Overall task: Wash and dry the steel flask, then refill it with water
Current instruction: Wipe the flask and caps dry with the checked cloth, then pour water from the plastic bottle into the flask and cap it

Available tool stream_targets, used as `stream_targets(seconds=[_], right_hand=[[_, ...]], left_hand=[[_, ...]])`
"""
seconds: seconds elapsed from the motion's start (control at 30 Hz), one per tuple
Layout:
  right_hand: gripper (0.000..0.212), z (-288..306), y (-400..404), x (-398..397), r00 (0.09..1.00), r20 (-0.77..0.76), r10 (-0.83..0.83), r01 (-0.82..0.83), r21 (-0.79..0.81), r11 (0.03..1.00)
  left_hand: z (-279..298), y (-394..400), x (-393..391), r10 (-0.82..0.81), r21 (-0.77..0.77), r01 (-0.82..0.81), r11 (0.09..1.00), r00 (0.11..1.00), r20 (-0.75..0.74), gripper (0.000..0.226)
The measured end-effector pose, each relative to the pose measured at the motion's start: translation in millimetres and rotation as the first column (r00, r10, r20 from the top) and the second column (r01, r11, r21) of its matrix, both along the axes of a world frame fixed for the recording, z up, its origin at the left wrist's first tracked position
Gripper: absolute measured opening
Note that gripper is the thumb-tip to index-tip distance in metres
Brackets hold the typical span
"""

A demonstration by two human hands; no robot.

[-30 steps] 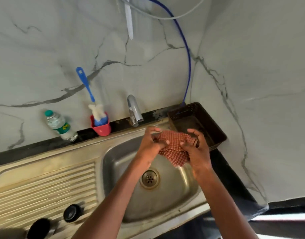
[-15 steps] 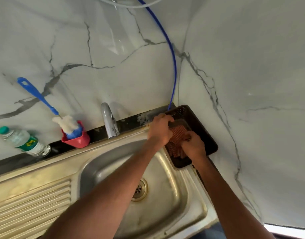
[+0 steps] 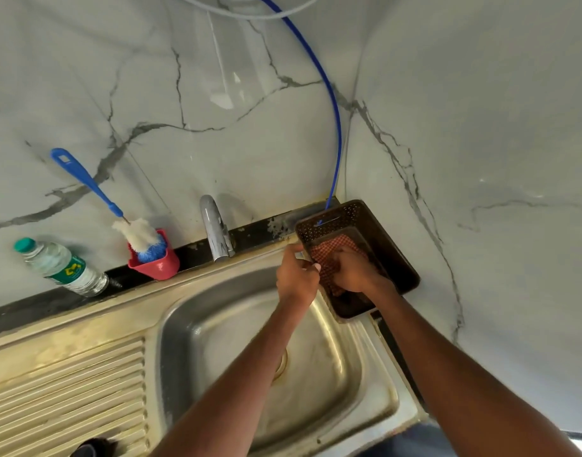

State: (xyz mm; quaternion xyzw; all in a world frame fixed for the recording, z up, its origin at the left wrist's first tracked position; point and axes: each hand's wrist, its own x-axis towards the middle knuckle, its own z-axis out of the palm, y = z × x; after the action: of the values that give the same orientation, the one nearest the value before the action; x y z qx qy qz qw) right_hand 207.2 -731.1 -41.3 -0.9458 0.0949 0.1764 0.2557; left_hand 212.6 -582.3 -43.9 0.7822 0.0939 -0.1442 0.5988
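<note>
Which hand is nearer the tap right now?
Left. The left hand is at the basket's edge, just right of the tap; the right hand lies farther right, inside the basket.

- Clear plastic water bottle with green cap (image 3: 60,267), lying on the black counter edge (image 3: 26,308)
- Blue-handled bottle brush (image 3: 95,189) standing in a red plastic holder (image 3: 156,263)
- Chrome tap (image 3: 215,230)
- Thin blue hose (image 3: 332,127) against the marble wall

Soft, even daylight; glare streaks the marble wall (image 3: 223,94) (glossy), wide-angle bending at edges, slight blur.
</note>
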Motion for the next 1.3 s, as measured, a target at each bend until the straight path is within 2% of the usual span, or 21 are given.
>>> stream_targets(seconds=[0.07, 0.13, 0.23, 0.33, 0.5, 0.6, 0.73, 0.87, 1.07, 1.17, 1.3], right_hand=[[0.031, 1, -3, -5, 1.0, -0.01, 0.011, -0.011, 0.027, 1.0], [0.028, 4, -1, -13, 0.998, 0.052, -0.036, 0.034, 0.047, 0.998], [0.027, 19, 18, -24, 0.956, 0.255, -0.144, 0.15, -0.003, 0.989], [0.021, 42, 52, -38, 0.841, 0.531, -0.107, 0.171, -0.073, 0.983], [0.023, 61, 122, -69, 0.724, 0.689, 0.013, 0.042, -0.062, 0.997], [0.025, 56, 166, -79, 0.751, 0.655, 0.085, -0.029, -0.095, 0.995], [0.031, 51, 226, -88, 0.792, 0.587, 0.167, -0.105, -0.138, 0.985], [0.033, 46, 276, -93, 0.833, 0.509, 0.219, -0.188, -0.112, 0.976], [0.03, 31, 346, -104, 0.872, 0.405, 0.275, -0.288, -0.029, 0.957], [0.029, 25, 369, -101, 0.884, 0.382, 0.27, -0.302, 0.023, 0.953], [0.03, 28, 402, -85, 0.901, 0.355, 0.248, -0.296, 0.086, 0.951]], left_hand=[[0, 5, -3, 0.004, -0.102, -0.007, 0.995, 0.999, -0.033, 0.045], [0, 14, -7, -0.027, -0.101, 0.025, 0.995, 0.999, -0.026, 0.042], [3, 36, -20, -0.09, 0.064, 0.086, 0.994, 0.994, 0.068, 0.041], [16, 70, -39, -0.106, 0.199, 0.065, 0.978, 0.974, 0.201, 0.02], [26, 141, -73, -0.137, 0.44, -0.029, 0.898, 0.93, 0.341, 0.02], [28, 185, -93, -0.155, 0.555, -0.094, 0.827, 0.91, 0.384, 0.026], [29, 250, -111, -0.103, 0.636, -0.191, 0.748, 0.913, 0.395, 0.018], [31, 301, -126, -0.014, 0.591, -0.271, 0.76, 0.902, 0.432, 0.032], [13, 370, -149, 0.198, 0.507, -0.4, 0.763, 0.892, 0.407, 0.029], [5, 399, -152, 0.2, 0.538, -0.377, 0.754, 0.912, 0.358, 0.034], [7, 429, -138, 0.112, 0.633, -0.226, 0.741, 0.97, 0.216, 0.048]])
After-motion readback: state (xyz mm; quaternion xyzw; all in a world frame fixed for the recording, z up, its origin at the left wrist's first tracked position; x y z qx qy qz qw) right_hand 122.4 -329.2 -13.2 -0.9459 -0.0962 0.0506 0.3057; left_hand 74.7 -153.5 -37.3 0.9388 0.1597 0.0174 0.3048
